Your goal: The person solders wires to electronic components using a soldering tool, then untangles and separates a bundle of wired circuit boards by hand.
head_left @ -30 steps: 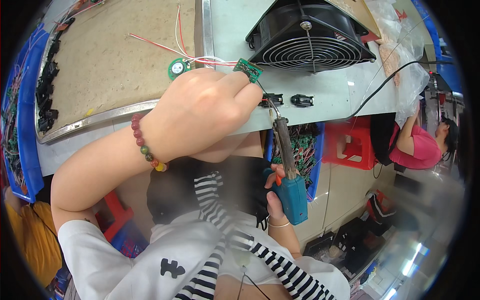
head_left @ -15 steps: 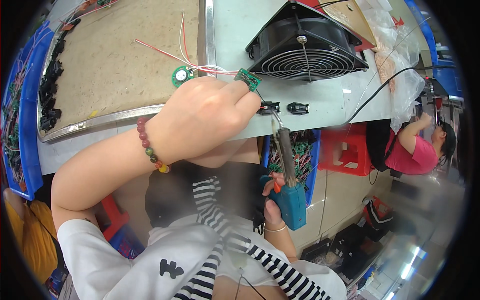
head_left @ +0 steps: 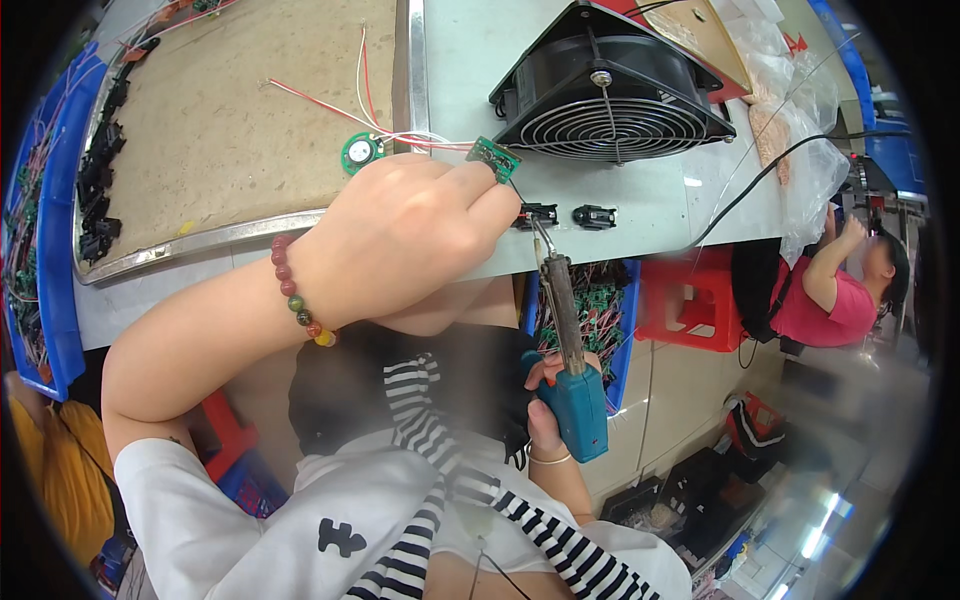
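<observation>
My left hand [head_left: 415, 220] is closed, with a small green circuit board [head_left: 494, 160] at its fingertips; the undersides of the fingers are hidden. Red and white wires [head_left: 425, 139] run from the board toward a round green speaker-like part [head_left: 361, 153] with a white centre. My right hand [head_left: 546, 405] grips a teal soldering gun [head_left: 578, 412] below the table edge, its metal barrel pointing up. The gun's tip reaches a small black plastic part [head_left: 541, 215] beside my left fingers; whether they touch, I cannot tell. A similar black part [head_left: 595, 217] lies to its right.
A black fan [head_left: 615, 95] with a wire guard stands at the back of the table. The metal-edged board [head_left: 260, 110] lies at left, black parts [head_left: 100, 190] along its side. Blue bins [head_left: 62, 340] of wired boards flank me. Beyond a red stool [head_left: 690, 300] sits another person.
The soldering gun has shifted slightly left, its tip now closer to the black part by my left fingers. My left hand and the circuit board have hardly moved.
</observation>
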